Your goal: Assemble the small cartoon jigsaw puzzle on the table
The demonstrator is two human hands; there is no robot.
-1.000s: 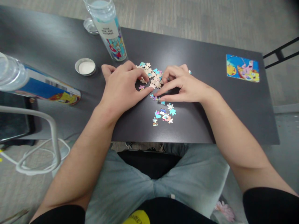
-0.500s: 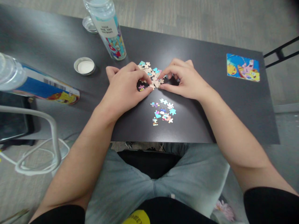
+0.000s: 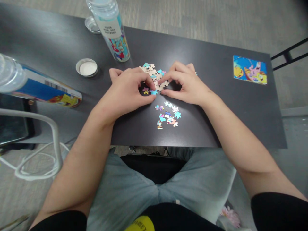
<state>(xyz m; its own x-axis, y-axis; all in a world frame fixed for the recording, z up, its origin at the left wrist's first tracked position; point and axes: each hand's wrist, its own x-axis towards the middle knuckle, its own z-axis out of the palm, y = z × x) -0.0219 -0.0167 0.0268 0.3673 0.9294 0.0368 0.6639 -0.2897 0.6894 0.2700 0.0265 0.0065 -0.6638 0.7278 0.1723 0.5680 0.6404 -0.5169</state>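
Note:
A pile of small jigsaw pieces [image 3: 152, 71], many beige side up, lies on the dark table between my two hands. My left hand [image 3: 131, 86] reaches in from the left, thumb and index finger closed around a light blue puzzle piece [image 3: 154, 92] at the pile's near edge. From the other side, my right hand [image 3: 185, 81] rests its fingertips on the pile, thumb and index finger apart near beige pieces. Its palm hides part of the pile. Closer to me lies a loose group of several picture-side-up pieces [image 3: 177, 115].
A clear-topped tube [image 3: 121, 48] stands behind the pile. Another blue-labelled tube [image 3: 48, 86] is at left, near a round lid [image 3: 88, 68] and a clear lid [image 3: 92, 25]. A cartoon picture card [image 3: 250, 69] lies on the right. White cable [image 3: 56, 144] loops at lower left.
My left thumb and index finger have parted slightly, and a light blue piece now shows between them. My right hand has shifted a little left over the pile.

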